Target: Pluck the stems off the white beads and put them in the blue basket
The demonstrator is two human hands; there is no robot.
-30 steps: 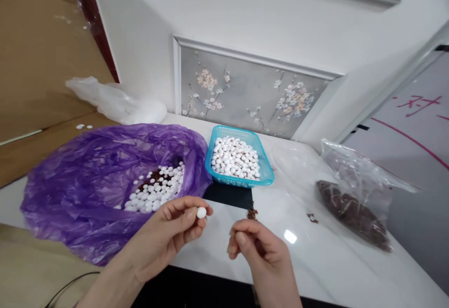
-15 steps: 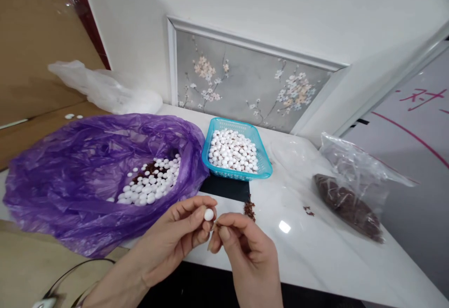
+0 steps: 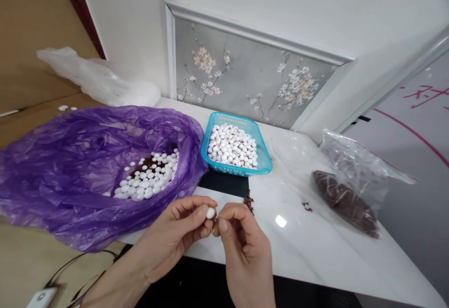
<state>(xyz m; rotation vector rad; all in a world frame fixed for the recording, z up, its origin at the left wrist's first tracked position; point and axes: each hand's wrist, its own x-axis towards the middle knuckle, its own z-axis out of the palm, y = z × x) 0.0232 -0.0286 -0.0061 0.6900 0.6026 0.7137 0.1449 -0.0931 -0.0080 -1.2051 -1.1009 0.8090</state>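
Note:
My left hand (image 3: 180,226) pinches a small white ball (image 3: 210,213) between thumb and fingers, above the table's front edge. Close against it, my right hand (image 3: 245,240) is closed in a pinch on a tiny brown clove-like piece (image 3: 218,218), mostly covered by the fingertips. I cannot tell whether that piece touches the ball. Beyond my right hand lies a small pile of brown pieces (image 3: 249,202). A blue plastic basket (image 3: 264,170) full of white balls, some with brown bits among them, stands behind my hands.
On the left, an open purple plastic bag (image 3: 80,135) holds white balls and brown pieces. A clear bag of brown pieces (image 3: 345,203) lies right on the white table (image 3: 305,261). A black flat patch (image 3: 224,184) is before the basket; a white plastic bag (image 3: 115,88) lies behind.
My right hand has come slightly nearer the ball in my left hand, closing the small gap between them. The view has shifted a little.

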